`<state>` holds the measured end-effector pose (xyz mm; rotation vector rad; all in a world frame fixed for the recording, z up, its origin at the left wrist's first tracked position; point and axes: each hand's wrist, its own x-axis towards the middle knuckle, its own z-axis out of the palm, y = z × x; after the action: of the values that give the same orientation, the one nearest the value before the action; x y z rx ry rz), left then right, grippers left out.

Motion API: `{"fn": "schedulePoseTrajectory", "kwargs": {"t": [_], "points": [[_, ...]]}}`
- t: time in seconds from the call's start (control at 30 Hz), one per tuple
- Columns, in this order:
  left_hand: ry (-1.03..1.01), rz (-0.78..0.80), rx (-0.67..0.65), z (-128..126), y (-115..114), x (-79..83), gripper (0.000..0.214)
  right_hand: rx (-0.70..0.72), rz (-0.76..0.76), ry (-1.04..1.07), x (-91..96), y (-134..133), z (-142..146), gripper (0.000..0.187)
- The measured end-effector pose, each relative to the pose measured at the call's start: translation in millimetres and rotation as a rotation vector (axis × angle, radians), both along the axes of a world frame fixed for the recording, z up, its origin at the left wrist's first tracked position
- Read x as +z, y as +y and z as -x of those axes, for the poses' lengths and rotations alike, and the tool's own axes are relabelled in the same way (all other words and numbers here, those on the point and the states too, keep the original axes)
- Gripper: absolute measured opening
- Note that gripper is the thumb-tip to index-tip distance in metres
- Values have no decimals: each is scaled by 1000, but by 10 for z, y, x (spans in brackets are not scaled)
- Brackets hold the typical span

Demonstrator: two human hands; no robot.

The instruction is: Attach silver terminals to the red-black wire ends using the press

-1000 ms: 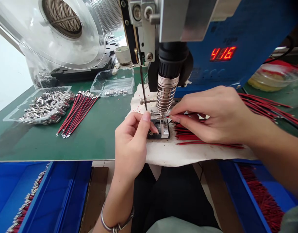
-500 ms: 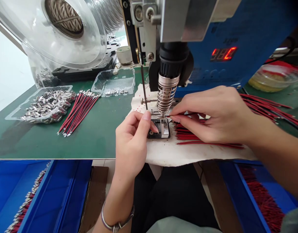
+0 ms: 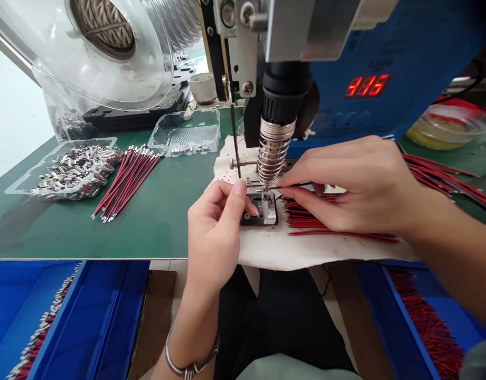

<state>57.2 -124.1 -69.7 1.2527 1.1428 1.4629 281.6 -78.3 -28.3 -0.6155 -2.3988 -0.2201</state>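
Observation:
My right hand (image 3: pixel 346 184) pinches a thin dark wire (image 3: pixel 298 186) between thumb and forefinger, its end at the tip of a soldering iron (image 3: pixel 275 153) wrapped in a coil spring. Close on the left side of that tip is my left hand (image 3: pixel 219 227), thumb pressed to the bent forefinger; anything between them is hidden. Its other fingers curl by a small black jig (image 3: pixel 249 217) with a pale metal block (image 3: pixel 270 211) under the tip. Beneath my right hand lies a bundle of red and black wires (image 3: pixel 306 217).
A clear tray of small metal connectors (image 3: pixel 76 169) stands left, beside a bundle of wires with metal ends (image 3: pixel 126 182). Behind are another clear tray (image 3: pixel 159 138) and a large reel (image 3: pixel 156 63). The blue machine (image 3: pixel 338 121) rises behind my hands. Blue bins (image 3: pixel 96 316) sit below.
The red digits on the machine's display have changed. My hands keep almost the same place and grip, while the whole view has shifted slightly.

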Motion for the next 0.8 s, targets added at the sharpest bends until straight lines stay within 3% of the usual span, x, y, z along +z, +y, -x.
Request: {"fn": "schedulePoseTrajectory", "kwargs": {"t": [0.8], "points": [[39,-2,12,33,-5,-30,41,44,47,10,-8,-9,3,14]]}}
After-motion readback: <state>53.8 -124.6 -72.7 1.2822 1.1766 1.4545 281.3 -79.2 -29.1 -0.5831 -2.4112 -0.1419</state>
